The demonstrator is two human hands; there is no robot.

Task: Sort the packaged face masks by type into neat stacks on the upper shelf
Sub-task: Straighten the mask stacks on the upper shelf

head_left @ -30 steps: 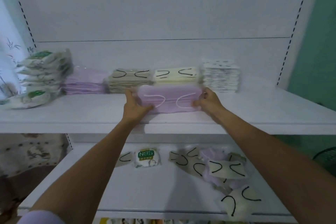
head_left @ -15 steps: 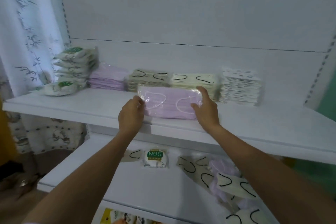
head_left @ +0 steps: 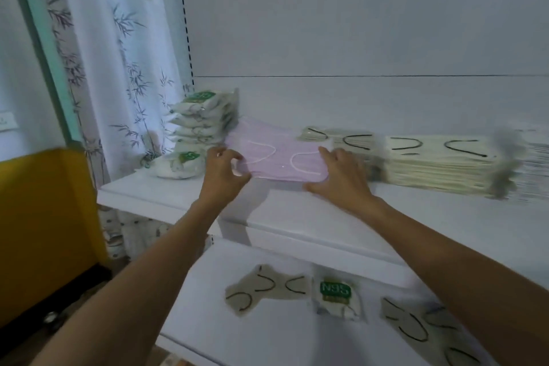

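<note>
Lilac plastic-wrapped pack of face masks (head_left: 279, 157) with white ear loops is held toward the left end of the white upper shelf (head_left: 297, 217), between a stack of white N95 packets with green labels (head_left: 205, 119) and a grey-green mask stack (head_left: 341, 140). The left hand (head_left: 224, 171) pinches its left end with curled fingers. The right hand (head_left: 341, 178) lies nearly flat, fingers straight, against its right end.

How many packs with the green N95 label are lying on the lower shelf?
1. The N95 pack lies flat near the middle of the lower shelf, with loose grey masks on either side. More may be hidden under the right arm or beyond the frame.
</note>
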